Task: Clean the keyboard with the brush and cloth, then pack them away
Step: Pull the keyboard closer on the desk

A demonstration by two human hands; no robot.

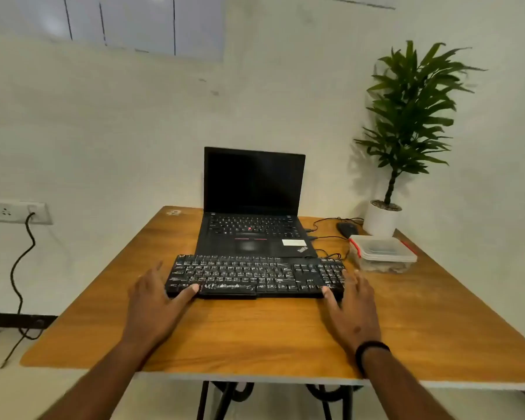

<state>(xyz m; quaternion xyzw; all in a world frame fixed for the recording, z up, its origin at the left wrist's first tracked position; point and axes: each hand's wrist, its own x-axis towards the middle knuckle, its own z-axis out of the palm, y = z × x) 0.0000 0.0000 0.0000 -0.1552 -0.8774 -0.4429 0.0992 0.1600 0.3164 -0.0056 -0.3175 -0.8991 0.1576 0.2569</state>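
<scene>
A: Keyboard [256, 275] position? 
B: Black, streaked white, flat on the wooden table [255, 334], just in front of the open laptop [252, 207], between both hands.

A: Hands? 
B: Left hand [152, 304] clasps the keyboard's left end, thumb on the front edge, fingers alongside. Right hand [350, 307] likewise at the right end, thumb on the front corner. Neither lifts it clear.

A: Containers? 
B: Clear lidded box [382, 254], red clips, right of the keyboard; contents indistinct.
</scene>
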